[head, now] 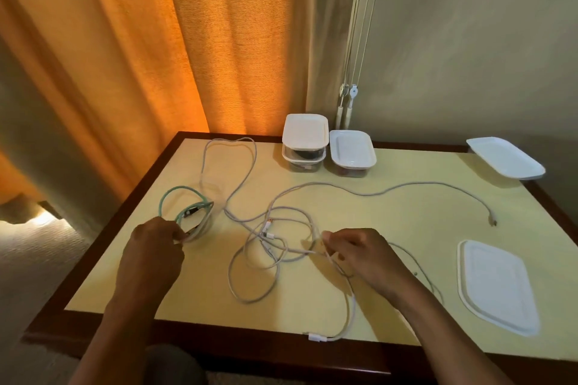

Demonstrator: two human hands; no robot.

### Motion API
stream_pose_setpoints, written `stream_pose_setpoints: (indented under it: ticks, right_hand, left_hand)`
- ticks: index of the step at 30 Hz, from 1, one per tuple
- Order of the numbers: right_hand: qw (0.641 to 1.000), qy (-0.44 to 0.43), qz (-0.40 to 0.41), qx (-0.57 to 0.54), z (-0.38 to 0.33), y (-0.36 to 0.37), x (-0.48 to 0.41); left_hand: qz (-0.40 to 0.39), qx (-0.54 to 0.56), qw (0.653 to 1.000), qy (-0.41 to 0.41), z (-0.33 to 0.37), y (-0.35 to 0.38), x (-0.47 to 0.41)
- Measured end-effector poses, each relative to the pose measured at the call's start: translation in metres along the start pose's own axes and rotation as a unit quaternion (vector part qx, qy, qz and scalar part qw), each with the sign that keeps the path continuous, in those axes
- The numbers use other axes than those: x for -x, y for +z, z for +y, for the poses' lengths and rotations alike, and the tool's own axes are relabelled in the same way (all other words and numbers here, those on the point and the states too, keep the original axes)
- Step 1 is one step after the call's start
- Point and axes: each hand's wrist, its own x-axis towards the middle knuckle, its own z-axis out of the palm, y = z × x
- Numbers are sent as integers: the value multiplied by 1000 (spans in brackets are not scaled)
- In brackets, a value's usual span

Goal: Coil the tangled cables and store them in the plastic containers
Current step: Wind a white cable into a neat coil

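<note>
The left hand (pixel 153 247) hides its own fingertips as it pinches the looped green cable (pixel 179 188). The right hand (pixel 359 255) pinches one thin strand of the white cables (pixel 268 233) tangled between both hands. A flat white lid (pixel 497 287) lies right of it. Past the hands stand plastic containers (pixel 305 134); their insides are hard to see.

Reaches in from the bottom edge with both bare forearms. Grips a green cable (pixel 206 217) in the curled fingers (pixel 175 236) of the left hand (pixel 153 248), lower left of centre. Pinches a white cable (pixel 352 306) with the right hand (pixel 366 256), right of centre, knuckles up.
</note>
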Motion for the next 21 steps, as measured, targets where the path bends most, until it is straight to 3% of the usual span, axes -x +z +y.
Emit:
stream_pose_setpoints:
  ticks: [6, 10, 13, 15, 17, 21]
  right_hand:
    - [997, 7, 51, -54, -3, -6, 4]
    - [984, 6, 49, 173, -4, 4, 1]
    - [958, -9, 34, 284, 3, 15, -8]
    - [972, -5, 89, 218, 7, 10, -15]
    - [971, 2, 204, 124, 8, -7, -19]
    - [920, 47, 388, -27, 23, -49, -16]
  left_hand:
    - [-57, -55, 995, -67, 8, -12, 1]
    - [-57, -140, 988, -24, 19, -16, 2]
    - [-13, -133, 987, 87, 47, -12, 11]
    - [-22, -89, 984, 153, 68, -3, 17]
    - [-93, -58, 981, 160, 82, 12, 21]
    - [-197, -63, 970, 129, 81, 47, 22]
